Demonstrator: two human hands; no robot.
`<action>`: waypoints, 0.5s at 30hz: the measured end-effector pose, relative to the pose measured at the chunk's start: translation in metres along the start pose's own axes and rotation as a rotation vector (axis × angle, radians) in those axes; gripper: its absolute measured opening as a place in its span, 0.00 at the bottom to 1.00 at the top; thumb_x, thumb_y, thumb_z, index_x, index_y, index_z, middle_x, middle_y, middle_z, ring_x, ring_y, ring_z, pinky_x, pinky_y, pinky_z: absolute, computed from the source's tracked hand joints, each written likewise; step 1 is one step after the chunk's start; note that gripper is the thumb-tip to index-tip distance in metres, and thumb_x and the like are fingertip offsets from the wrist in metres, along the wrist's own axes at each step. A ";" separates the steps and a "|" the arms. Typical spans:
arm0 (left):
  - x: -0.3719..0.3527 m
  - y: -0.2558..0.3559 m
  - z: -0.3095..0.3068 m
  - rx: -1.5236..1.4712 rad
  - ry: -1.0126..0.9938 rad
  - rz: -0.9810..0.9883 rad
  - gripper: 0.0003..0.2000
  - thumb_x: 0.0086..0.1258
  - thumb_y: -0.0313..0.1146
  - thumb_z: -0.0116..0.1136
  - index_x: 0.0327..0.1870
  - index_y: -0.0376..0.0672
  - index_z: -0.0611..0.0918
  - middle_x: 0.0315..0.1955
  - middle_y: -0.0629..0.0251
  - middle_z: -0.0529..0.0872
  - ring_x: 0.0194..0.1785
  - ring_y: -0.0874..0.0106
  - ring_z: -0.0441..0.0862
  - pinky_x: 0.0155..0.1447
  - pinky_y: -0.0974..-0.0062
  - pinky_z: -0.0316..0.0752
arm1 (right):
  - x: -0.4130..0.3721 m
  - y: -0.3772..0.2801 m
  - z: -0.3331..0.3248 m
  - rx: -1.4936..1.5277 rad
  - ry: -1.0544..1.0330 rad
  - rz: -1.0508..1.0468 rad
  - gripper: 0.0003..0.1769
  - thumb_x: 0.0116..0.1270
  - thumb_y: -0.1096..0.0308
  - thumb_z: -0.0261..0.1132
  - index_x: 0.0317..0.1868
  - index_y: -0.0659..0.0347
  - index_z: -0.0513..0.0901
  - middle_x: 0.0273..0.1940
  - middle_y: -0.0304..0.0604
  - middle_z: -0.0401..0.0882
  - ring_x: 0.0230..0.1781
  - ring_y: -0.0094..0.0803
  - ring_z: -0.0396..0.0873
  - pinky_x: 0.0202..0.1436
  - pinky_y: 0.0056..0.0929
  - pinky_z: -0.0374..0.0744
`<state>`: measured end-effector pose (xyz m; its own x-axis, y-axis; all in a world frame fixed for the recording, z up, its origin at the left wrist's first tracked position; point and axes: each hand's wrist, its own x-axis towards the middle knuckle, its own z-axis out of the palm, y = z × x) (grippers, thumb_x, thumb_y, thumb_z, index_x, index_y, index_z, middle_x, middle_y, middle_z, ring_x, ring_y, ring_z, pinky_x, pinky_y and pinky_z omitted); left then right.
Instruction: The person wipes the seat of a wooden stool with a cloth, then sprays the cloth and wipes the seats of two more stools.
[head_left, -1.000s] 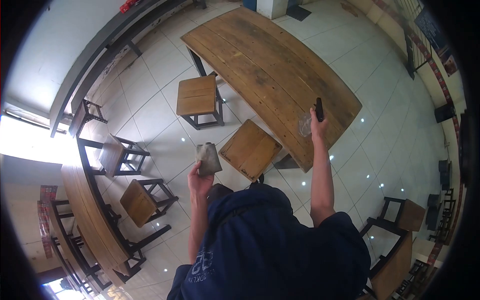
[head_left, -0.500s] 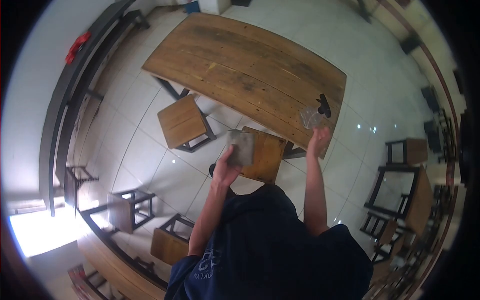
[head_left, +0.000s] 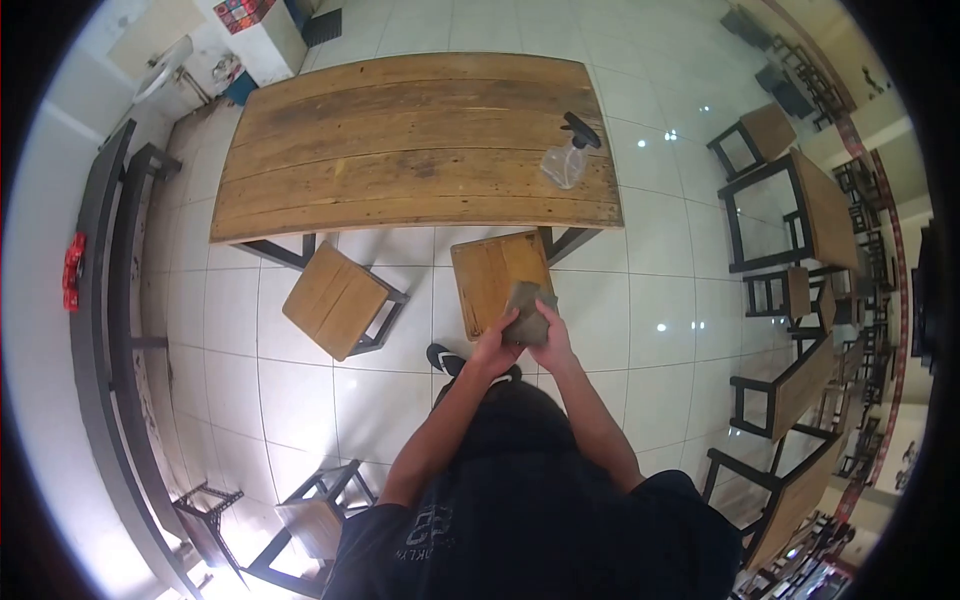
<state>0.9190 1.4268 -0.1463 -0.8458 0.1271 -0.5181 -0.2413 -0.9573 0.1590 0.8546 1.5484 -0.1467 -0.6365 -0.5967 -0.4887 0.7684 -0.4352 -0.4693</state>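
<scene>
A folded grey-brown cloth [head_left: 528, 318] is held between both hands in front of my body, over the near edge of a wooden stool [head_left: 495, 270]. My left hand [head_left: 497, 350] grips its left side, and my right hand [head_left: 551, 342] grips its right side. A clear spray bottle [head_left: 566, 165] with a black trigger head stands on the right part of the wooden table [head_left: 400, 150], beyond my hands and touched by neither.
Another wooden stool [head_left: 335, 300] stands at the table's near left side. Dark benches [head_left: 125, 330] line the left wall. Tables and stools [head_left: 825, 215] fill the right side. A shoe [head_left: 443, 358] shows on the tiled floor.
My right hand has come away from beside the spray bottle and now holds the cloth together with my left hand. The view has turned, so the table lies level across it.
</scene>
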 end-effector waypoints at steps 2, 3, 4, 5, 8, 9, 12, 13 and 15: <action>-0.002 -0.019 -0.021 0.064 0.005 -0.016 0.23 0.78 0.38 0.57 0.69 0.41 0.72 0.61 0.62 0.80 0.64 0.66 0.78 0.71 0.62 0.71 | -0.015 0.012 -0.014 0.077 0.190 0.010 0.25 0.80 0.55 0.55 0.70 0.59 0.70 0.63 0.45 0.78 0.64 0.39 0.77 0.69 0.42 0.74; -0.003 -0.026 -0.029 0.117 0.019 -0.025 0.23 0.78 0.37 0.58 0.69 0.41 0.72 0.61 0.62 0.80 0.64 0.66 0.78 0.71 0.63 0.71 | -0.021 0.021 -0.021 0.086 0.187 0.001 0.25 0.80 0.55 0.55 0.70 0.59 0.70 0.63 0.45 0.78 0.64 0.39 0.77 0.69 0.42 0.74; -0.008 -0.030 -0.031 0.125 0.018 -0.028 0.23 0.78 0.37 0.58 0.69 0.41 0.72 0.61 0.62 0.80 0.64 0.66 0.78 0.71 0.63 0.71 | -0.027 0.030 -0.030 0.121 0.261 0.007 0.24 0.80 0.55 0.54 0.69 0.59 0.70 0.62 0.45 0.78 0.63 0.39 0.77 0.68 0.42 0.75; -0.013 -0.035 -0.036 0.215 0.087 -0.081 0.23 0.77 0.37 0.59 0.69 0.40 0.72 0.60 0.62 0.81 0.63 0.67 0.78 0.70 0.63 0.73 | -0.032 0.040 -0.041 0.156 0.337 0.018 0.24 0.81 0.55 0.53 0.68 0.60 0.71 0.61 0.44 0.79 0.62 0.39 0.78 0.67 0.41 0.75; -0.011 -0.051 -0.073 0.455 0.215 -0.147 0.23 0.76 0.36 0.59 0.68 0.37 0.73 0.57 0.61 0.82 0.60 0.69 0.80 0.64 0.66 0.76 | -0.037 0.071 -0.080 0.128 0.391 0.050 0.24 0.81 0.54 0.52 0.69 0.59 0.71 0.61 0.45 0.79 0.62 0.39 0.78 0.68 0.42 0.75; -0.006 -0.056 -0.088 0.588 0.265 -0.154 0.21 0.76 0.36 0.59 0.66 0.35 0.75 0.56 0.60 0.82 0.58 0.69 0.82 0.60 0.68 0.79 | -0.029 0.082 -0.100 0.133 0.393 0.050 0.24 0.81 0.54 0.52 0.69 0.59 0.71 0.61 0.45 0.79 0.62 0.39 0.78 0.68 0.42 0.75; 0.003 -0.070 -0.137 0.677 0.358 -0.145 0.19 0.75 0.37 0.60 0.63 0.38 0.79 0.51 0.62 0.85 0.53 0.71 0.84 0.53 0.71 0.81 | -0.008 0.110 -0.155 0.104 0.402 0.067 0.24 0.82 0.54 0.52 0.69 0.59 0.70 0.62 0.45 0.79 0.62 0.39 0.78 0.68 0.42 0.75; 0.009 -0.068 -0.152 0.674 0.364 -0.159 0.19 0.75 0.37 0.60 0.63 0.38 0.79 0.51 0.62 0.85 0.53 0.71 0.84 0.53 0.71 0.81 | 0.001 0.114 -0.164 0.094 0.444 0.032 0.24 0.82 0.54 0.52 0.69 0.59 0.71 0.62 0.45 0.79 0.62 0.39 0.78 0.68 0.42 0.75; 0.017 -0.068 -0.185 0.611 0.418 -0.135 0.19 0.71 0.37 0.65 0.60 0.41 0.82 0.48 0.62 0.86 0.50 0.68 0.85 0.50 0.70 0.81 | 0.024 0.118 -0.190 0.097 0.468 0.003 0.23 0.81 0.55 0.55 0.68 0.59 0.72 0.62 0.44 0.79 0.62 0.38 0.78 0.68 0.40 0.75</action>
<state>1.0093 1.4457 -0.3213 -0.5686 0.0070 -0.8226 -0.6540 -0.6103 0.4469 0.9170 1.6108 -0.3535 -0.5792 -0.2402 -0.7790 0.7587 -0.5085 -0.4073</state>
